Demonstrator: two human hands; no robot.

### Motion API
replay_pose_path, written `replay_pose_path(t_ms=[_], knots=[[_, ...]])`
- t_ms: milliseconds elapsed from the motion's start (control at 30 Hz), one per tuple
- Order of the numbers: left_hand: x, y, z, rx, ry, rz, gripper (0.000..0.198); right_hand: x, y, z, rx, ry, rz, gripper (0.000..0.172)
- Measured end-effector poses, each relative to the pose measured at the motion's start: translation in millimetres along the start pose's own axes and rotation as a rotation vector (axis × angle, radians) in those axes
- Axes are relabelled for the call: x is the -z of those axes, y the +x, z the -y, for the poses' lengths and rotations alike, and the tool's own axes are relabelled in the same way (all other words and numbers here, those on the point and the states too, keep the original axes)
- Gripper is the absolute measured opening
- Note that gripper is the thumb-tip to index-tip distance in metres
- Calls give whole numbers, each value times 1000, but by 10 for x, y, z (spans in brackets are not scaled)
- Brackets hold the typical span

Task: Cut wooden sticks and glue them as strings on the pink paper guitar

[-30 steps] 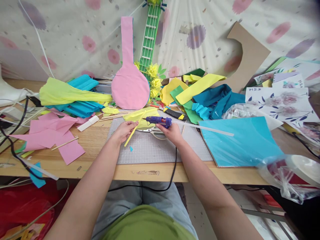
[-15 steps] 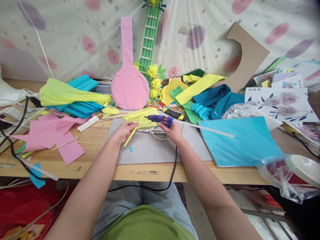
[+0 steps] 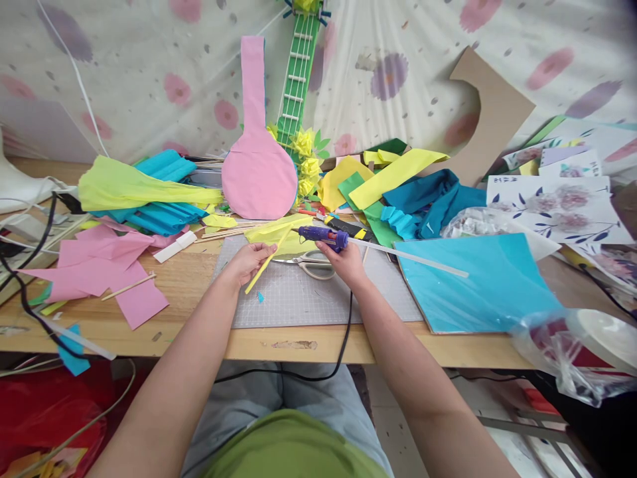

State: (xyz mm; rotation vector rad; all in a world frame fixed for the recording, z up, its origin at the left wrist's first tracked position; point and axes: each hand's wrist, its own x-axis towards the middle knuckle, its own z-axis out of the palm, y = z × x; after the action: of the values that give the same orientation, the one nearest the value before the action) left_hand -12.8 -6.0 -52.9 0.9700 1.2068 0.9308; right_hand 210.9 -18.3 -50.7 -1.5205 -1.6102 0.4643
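Observation:
Between the fingertips of my left hand (image 3: 252,261) is a narrow yellow paper strip (image 3: 259,275), held slanting over the cutting mat (image 3: 279,309). My right hand (image 3: 345,260) is wrapped round a purple hot glue gun (image 3: 322,237), its nozzle pointing left, close to the strip's upper end. A long clear glue stick (image 3: 413,257) sticks out of the gun's back. Beneath the gun lie scissors (image 3: 318,268), partly hidden by my right hand. Yellow crepe paper (image 3: 298,243) rests on the mat behind the strip.
A pink banjo-shaped cutout (image 3: 259,176) leans at the back beside a green paper instrument neck (image 3: 297,79). Pink paper scraps (image 3: 134,285) lie left, a blue sheet (image 3: 478,285) right. A black cord (image 3: 343,345) hangs over the table edge. A utility knife (image 3: 355,229) lies behind the gun.
The glue gun in my right hand has shifted slightly to the right, its nozzle now a little farther from the strip. My left hand has barely moved.

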Motion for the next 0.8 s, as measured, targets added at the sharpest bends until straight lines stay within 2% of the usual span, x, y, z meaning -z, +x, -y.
replay_pose_path(t_ms=[533,800], knots=[[26,32,27,4,41,38,38,2,33,-48,-16,26,-59,51],[37,39,36,-1,42,45,39,29,11,-11,-33,-22,-35,52]])
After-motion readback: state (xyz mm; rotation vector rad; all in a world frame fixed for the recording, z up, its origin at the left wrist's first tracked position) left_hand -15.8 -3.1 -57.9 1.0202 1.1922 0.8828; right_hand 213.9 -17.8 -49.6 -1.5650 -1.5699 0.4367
